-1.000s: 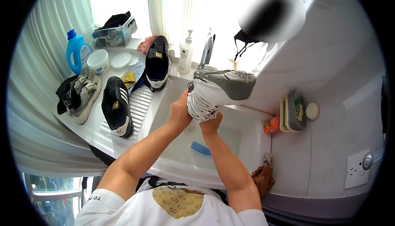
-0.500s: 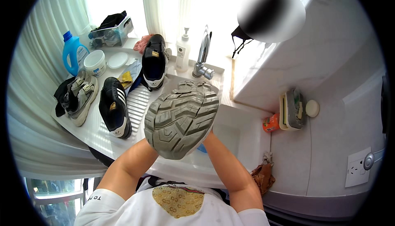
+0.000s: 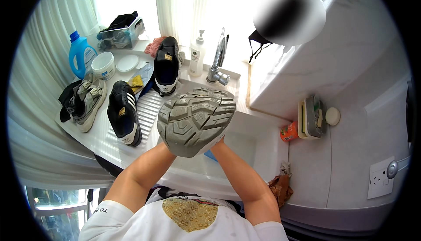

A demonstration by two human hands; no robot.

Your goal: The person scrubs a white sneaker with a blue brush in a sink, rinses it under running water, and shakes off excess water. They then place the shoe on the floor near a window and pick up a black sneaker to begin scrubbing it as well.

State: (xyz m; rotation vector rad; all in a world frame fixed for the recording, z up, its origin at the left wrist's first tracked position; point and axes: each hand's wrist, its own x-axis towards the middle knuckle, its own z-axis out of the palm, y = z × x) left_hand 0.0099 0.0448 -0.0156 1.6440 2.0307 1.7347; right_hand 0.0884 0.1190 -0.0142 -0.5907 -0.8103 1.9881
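Note:
A shoe with a thick grey treaded sole [image 3: 195,120] is held up over the sink, sole toward me, hiding most of both hands. My left hand [image 3: 166,149] grips it from below on the left, closed behind the sole with its fingers hidden. On the other side my right hand [image 3: 218,145] is closed on it too, only a bit of it showing. Left of it on the ribbed drainboard lies a black shoe with white stripes [image 3: 123,114]. Its black mate [image 3: 167,67] rests toward the back, near the tap [image 3: 218,61].
Farther left sit a grey sneaker [image 3: 90,105], a white tub [image 3: 103,65], a blue detergent bottle [image 3: 80,57] and a clear bin [image 3: 120,37]. A pump bottle [image 3: 197,57] stands beside the tap. An orange container [image 3: 289,132] is by the right wall; the white sink [image 3: 267,153] holds water.
The held shoe has tilted, so its sole looks shorter from front to back, and it has shifted slightly up and right. Both hands have moved with it.

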